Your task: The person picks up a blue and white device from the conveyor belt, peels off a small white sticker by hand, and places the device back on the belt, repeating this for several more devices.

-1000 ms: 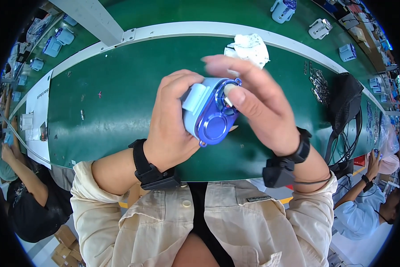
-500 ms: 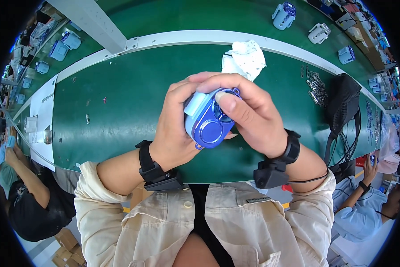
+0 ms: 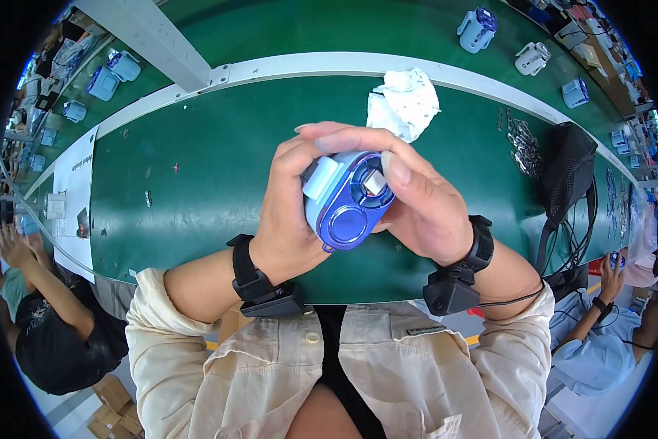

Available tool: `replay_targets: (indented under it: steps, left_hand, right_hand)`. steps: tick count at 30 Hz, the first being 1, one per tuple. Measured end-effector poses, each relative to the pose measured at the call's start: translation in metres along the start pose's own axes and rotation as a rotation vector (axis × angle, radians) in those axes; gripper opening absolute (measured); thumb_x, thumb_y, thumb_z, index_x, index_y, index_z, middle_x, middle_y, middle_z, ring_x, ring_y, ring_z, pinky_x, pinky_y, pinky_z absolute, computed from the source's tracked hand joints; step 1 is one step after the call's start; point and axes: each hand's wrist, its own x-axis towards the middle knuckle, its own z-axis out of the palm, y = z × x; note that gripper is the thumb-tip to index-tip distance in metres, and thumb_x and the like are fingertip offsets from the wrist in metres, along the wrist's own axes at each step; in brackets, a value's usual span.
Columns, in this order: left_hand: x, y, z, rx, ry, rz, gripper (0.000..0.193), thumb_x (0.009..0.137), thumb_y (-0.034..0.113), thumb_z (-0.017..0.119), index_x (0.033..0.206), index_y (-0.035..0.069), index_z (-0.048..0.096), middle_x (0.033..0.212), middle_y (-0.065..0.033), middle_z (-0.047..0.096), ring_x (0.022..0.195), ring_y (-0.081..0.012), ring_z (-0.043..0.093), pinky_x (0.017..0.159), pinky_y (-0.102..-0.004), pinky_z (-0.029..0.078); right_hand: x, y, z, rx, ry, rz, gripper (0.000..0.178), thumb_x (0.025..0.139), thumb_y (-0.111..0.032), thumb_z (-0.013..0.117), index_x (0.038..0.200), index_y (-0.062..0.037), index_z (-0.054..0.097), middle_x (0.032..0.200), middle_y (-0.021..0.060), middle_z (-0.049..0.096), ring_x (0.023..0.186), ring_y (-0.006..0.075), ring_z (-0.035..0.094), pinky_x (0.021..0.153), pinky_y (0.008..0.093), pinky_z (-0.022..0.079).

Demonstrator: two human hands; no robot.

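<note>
Between my two hands is a blue plastic device point(image 3: 347, 224), light blue on its side and shiny dark blue on the face turned up. That face has a round disc and a round opening. Inside the opening sits a small silver-white square piece point(image 3: 374, 183). My left hand point(image 3: 288, 208) wraps the device from the left, its fingers over the far side. My right hand point(image 3: 433, 208) closes round the right side, fingers reaching over the far edge, thumb beside the opening. The device is held above the green table point(image 3: 212, 175).
A crumpled white cloth point(image 3: 403, 106) lies beyond my hands. On the right are small metal parts point(image 3: 523, 148), a black bag point(image 3: 566, 164) and cables. Past a white rail point(image 3: 307, 66), similar blue units point(image 3: 478, 31) stand on a green surface. People sit on both sides.
My right thumb has moved off the round opening to its right edge, so the silver-white piece inside now shows. Both hands still hold the device.
</note>
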Motion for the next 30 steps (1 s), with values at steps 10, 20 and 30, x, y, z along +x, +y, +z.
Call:
replay_targets:
  steps: [10, 20, 30]
  left_hand:
    - [0.008, 0.011, -0.013, -0.086, -0.189, -0.103, 0.085, 0.051, 0.026, 0.089, 0.122, 0.005, 0.047, 0.117, -0.015, 0.055, 0.107, -0.0354, 0.055, 0.096, -0.0461, 0.039]
    - [0.009, 0.006, -0.012, 0.01, -0.124, 0.019, 0.076, 0.05, 0.028, 0.089, 0.114, 0.006, 0.054, 0.105, -0.0122, 0.059, 0.098, -0.0339, 0.058, 0.092, -0.0462, 0.04]
    - [0.004, -0.001, -0.009, 0.005, -0.154, -0.058, 0.082, 0.049, 0.03, 0.089, 0.118, 0.006, 0.051, 0.108, -0.0124, 0.059, 0.1, -0.0344, 0.057, 0.092, -0.0461, 0.04]
  right_hand:
    - [0.007, -0.003, -0.013, -0.426, -0.17, 0.028, 0.063, 0.097, -0.042, 0.048, 0.141, 0.002, 0.038, 0.146, 0.0211, 0.036, 0.131, 0.0279, 0.042, 0.108, 0.0368, 0.034]
    - [0.004, 0.003, -0.008, -0.337, -0.127, -0.012, 0.047, 0.101, -0.025, 0.044, 0.142, -0.0015, 0.039, 0.135, 0.0135, 0.048, 0.124, 0.0219, 0.047, 0.104, 0.0315, 0.036]
    - [0.005, 0.008, -0.005, -0.337, -0.062, 0.055, 0.055, 0.1, -0.035, 0.043, 0.141, 0.0007, 0.039, 0.142, 0.0191, 0.042, 0.13, 0.0273, 0.043, 0.109, 0.0362, 0.033]
